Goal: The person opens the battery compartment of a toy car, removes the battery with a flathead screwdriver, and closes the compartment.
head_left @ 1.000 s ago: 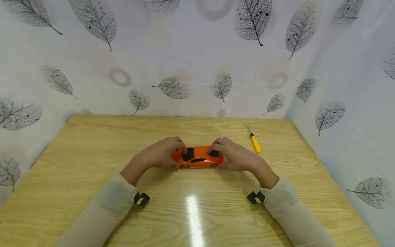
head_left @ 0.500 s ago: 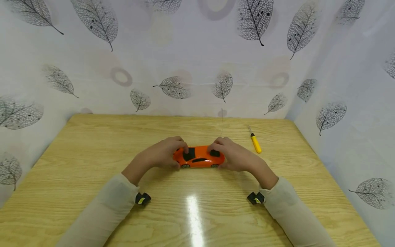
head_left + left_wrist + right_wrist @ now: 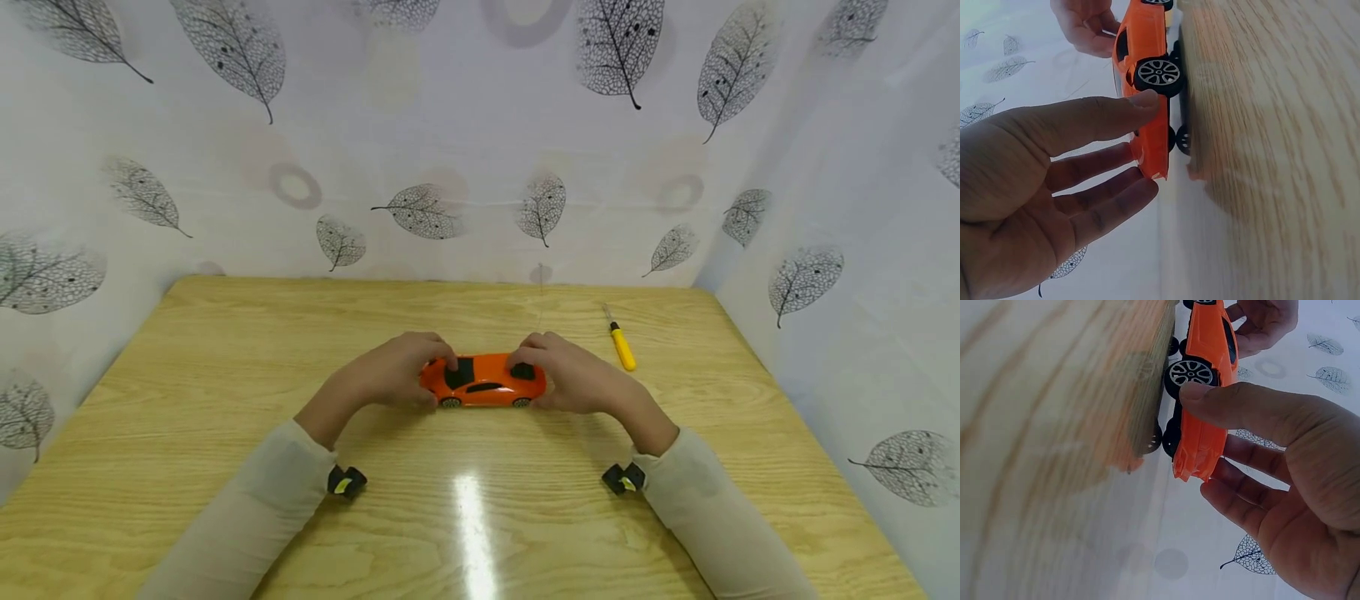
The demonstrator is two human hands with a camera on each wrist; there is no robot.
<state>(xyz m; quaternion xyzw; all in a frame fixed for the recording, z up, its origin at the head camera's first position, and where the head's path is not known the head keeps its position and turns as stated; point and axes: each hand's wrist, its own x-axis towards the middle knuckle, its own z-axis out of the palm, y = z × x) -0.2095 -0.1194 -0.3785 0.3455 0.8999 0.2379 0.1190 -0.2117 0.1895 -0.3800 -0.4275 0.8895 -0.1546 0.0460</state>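
Note:
An orange toy car with dark windows stands side-on at the middle of the table, its wheels at the tabletop. My left hand grips its left end, with the thumb by the near wheel in the left wrist view and fingers round the end of the orange body. At the right end my right hand holds it the same way; the right wrist view shows that thumb beside a silver-spoked wheel. The far side of the car is mostly hidden.
A screwdriver with a yellow handle lies at the back right of the wooden table. White leaf-patterned cloth hangs behind and along both sides. Black wrist cameras sit under the sleeves.
Both hands keep their hold on the toy car. Only a very slight shift of the whole head view shows; otherwise nothing has moved.

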